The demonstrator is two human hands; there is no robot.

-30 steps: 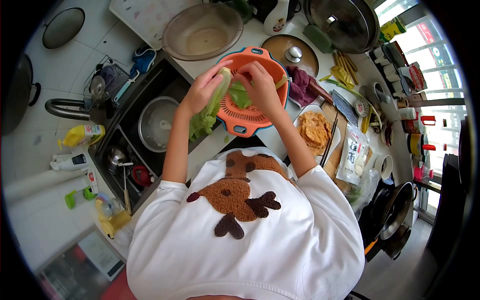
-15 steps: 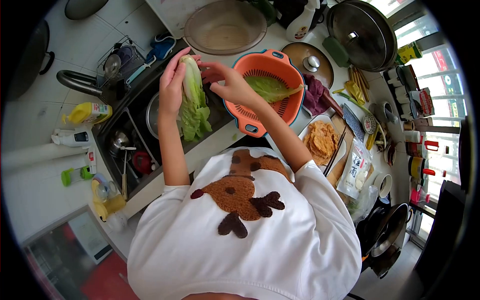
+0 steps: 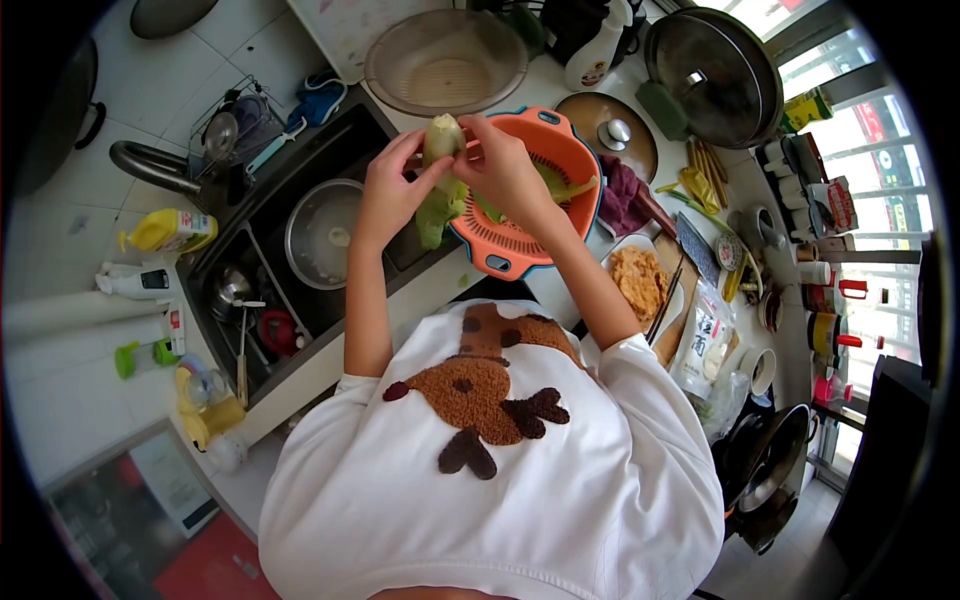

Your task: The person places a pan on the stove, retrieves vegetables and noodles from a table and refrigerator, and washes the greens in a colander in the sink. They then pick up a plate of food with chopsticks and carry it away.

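Observation:
A head of romaine lettuce (image 3: 443, 143) is upright between both my hands, its pale cut base on top and green leaves hanging below. My left hand (image 3: 398, 192) is closed on its left side, thumb against the stalk. My right hand (image 3: 503, 172) grips it from the right near the base, fingertips partly hidden. Just behind and under my right hand stands an orange colander (image 3: 497, 264) with a blue rim, and pale green leaves (image 3: 553, 185) lie inside. To the left, a metal bowl (image 3: 320, 250) sits in the dark sink (image 3: 283, 215).
A brown translucent basin (image 3: 446, 62) stands behind the sink beside a glass lid (image 3: 640, 150). On the right are a plate of orange-brown food (image 3: 640, 284), chopsticks (image 3: 668, 300) and a white packet (image 3: 702, 335). A faucet (image 3: 150, 165) reaches over the sink from the left.
Both hands and the lettuce have moved right toward the colander. The lettuce base now tips toward me, and my right hand has closed on it. The metal bowl is more exposed.

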